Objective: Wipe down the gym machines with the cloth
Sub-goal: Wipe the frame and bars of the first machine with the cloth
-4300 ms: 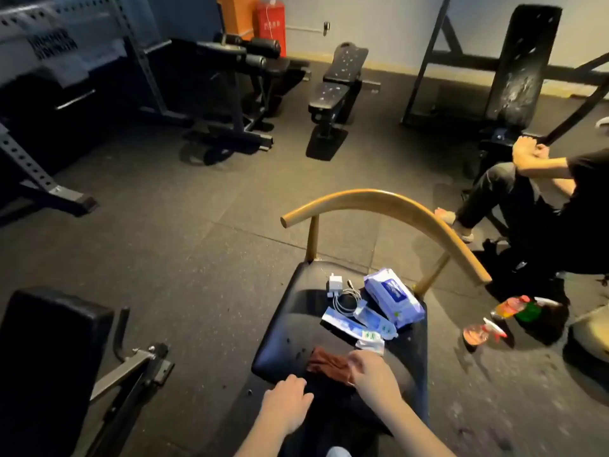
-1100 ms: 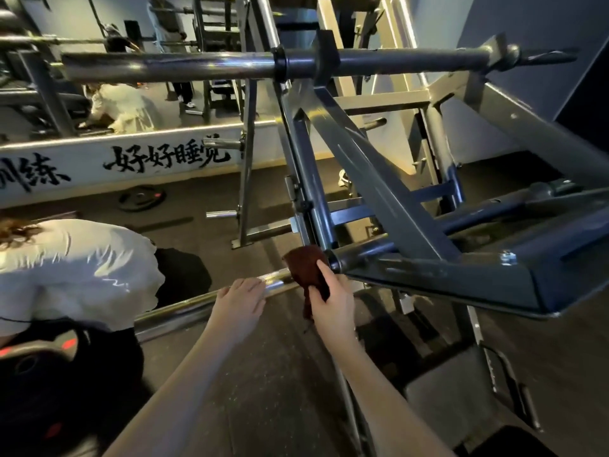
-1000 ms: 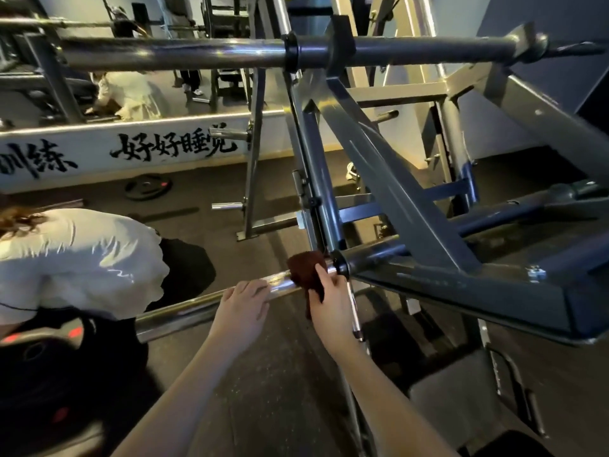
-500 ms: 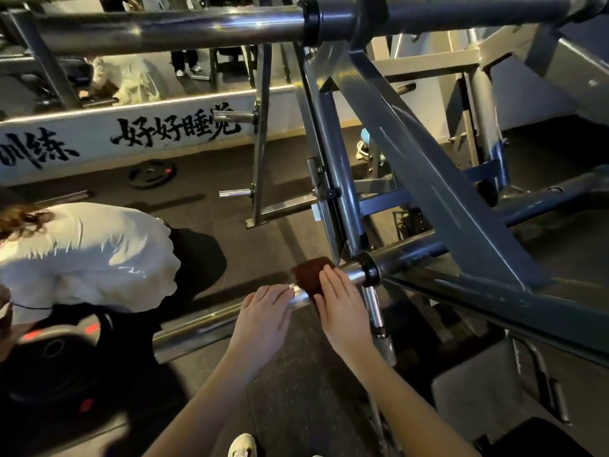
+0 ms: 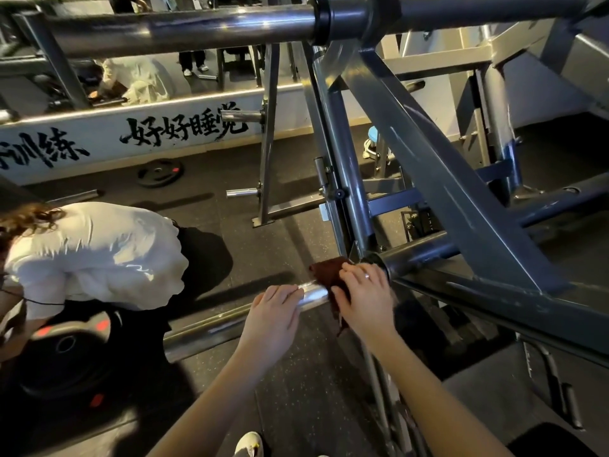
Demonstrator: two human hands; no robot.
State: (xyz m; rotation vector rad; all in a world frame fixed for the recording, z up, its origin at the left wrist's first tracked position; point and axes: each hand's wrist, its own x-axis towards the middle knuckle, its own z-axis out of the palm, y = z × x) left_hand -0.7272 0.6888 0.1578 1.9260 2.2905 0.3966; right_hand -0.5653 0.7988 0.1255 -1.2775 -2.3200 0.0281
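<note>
The right hand [image 5: 365, 298] lies over the dark red cloth [image 5: 324, 273], fingers curved down across it and pressing it onto the chrome bar [image 5: 214, 328]. The thumb is hidden, so whether the grip closes fully underneath is hard to say. A corner of the cloth hangs below the palm. The cloth sits on the bar just beside the black collar where the bar meets the grey frame [image 5: 428, 166]. The left hand [image 5: 273, 319] is just beside it on the bare chrome, fingers hooked over the top, holding nothing else.

The job looks to be at an early stage. Only this short stretch by the collar is under the cloth. The long run of bar toward the left, the sloping frame beams and the thick upper bar [image 5: 181, 31] would all seem left to do, and other machines besides.

A person in a white top [image 5: 95, 252] crouches near the bar's far end.
</note>
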